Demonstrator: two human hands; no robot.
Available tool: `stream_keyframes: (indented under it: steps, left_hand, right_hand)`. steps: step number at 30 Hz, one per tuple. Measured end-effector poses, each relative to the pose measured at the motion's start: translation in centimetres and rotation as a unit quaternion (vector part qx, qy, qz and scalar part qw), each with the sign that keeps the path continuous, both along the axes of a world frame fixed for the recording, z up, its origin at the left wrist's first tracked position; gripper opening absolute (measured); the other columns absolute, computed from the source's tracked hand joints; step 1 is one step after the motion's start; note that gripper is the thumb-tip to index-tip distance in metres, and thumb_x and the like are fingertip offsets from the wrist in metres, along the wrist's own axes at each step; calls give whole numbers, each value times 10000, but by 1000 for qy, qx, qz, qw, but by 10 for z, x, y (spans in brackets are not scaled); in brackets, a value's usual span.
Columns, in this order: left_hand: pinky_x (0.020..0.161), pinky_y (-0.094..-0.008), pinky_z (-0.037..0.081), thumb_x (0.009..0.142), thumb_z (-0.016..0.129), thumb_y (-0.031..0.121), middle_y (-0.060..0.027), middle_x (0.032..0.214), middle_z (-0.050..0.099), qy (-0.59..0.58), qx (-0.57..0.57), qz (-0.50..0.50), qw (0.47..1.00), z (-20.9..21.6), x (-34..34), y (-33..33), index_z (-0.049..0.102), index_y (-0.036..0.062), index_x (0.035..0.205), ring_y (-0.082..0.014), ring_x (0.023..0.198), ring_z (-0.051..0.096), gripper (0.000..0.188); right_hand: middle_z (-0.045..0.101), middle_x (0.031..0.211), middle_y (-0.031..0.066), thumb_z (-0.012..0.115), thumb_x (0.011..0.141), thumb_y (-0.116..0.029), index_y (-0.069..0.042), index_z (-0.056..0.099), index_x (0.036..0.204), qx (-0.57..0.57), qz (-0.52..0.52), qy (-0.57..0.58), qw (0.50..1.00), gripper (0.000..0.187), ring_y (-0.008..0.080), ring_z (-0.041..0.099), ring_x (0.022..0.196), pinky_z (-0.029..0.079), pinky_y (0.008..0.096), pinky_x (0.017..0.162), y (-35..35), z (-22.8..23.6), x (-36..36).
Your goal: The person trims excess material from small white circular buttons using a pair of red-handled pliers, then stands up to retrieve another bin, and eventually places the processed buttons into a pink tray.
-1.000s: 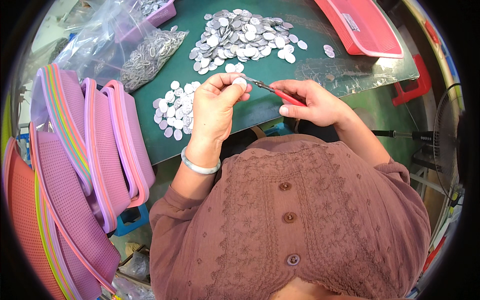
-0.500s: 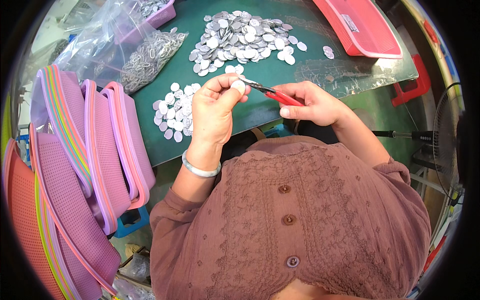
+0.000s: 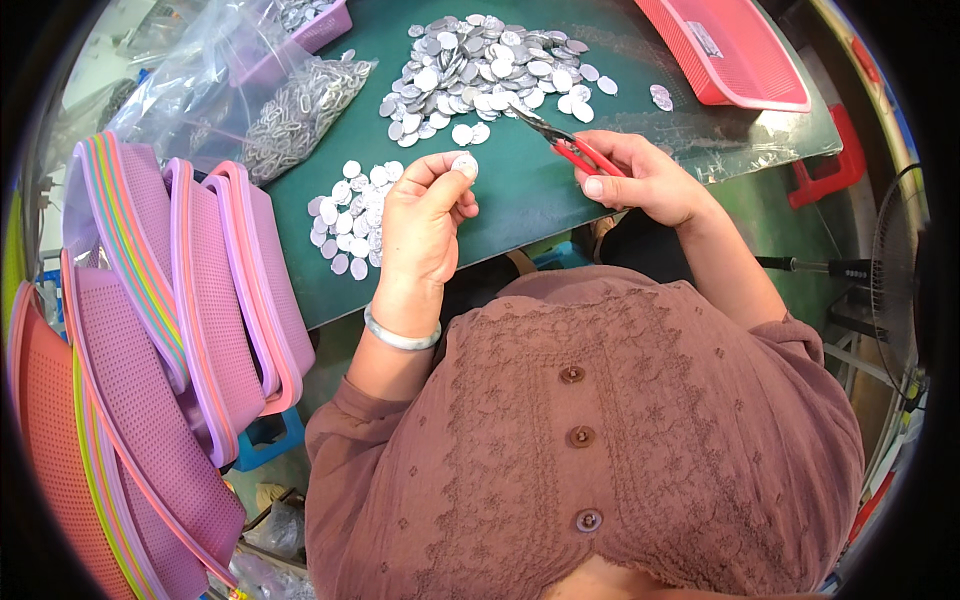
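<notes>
Left hand (image 3: 425,215) pinching a silver disc (image 3: 464,165); right hand (image 3: 645,180) gripping red-handled pliers (image 3: 565,145) over green bench (image 3: 520,200).

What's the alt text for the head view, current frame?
Seen from above, a person at a green table pinches a small silver disc in the left hand and holds red-handled pliers in the right hand. A large pile of discs lies ahead, a smaller pile to the left, beside stacked pink baskets.
</notes>
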State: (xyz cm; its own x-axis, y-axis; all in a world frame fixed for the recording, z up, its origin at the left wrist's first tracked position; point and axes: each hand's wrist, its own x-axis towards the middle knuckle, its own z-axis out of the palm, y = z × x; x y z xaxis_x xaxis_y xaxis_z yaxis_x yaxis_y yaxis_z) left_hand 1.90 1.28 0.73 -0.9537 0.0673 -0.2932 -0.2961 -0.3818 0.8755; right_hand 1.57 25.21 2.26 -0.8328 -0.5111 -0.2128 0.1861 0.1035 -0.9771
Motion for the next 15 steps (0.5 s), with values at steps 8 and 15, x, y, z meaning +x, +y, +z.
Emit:
stream_keyframes:
  steps: [8,15]
  left_hand:
    - [482,-257,430,754,649,124,-52,596,561,136,-495,-69,855,-19,5,5,517,-37,986,-122,492,523,312]
    - [567,-344,456,711,654,146,-95,600,547,146,-600,-79,782,-1,14,-5,534,-17,948,-258,594,572,311]
  right_hand:
    - [484,774,-35,668,750,-287,15,487,1164,10,-23,12,1000,543,43,416,655,327,180,552,7,-7,-5]
    - [435,701,-60,665,759,-273,-2,491,1155,-18,-35,5,999,510,33,372,588,298,179,503,9,-18,-4]
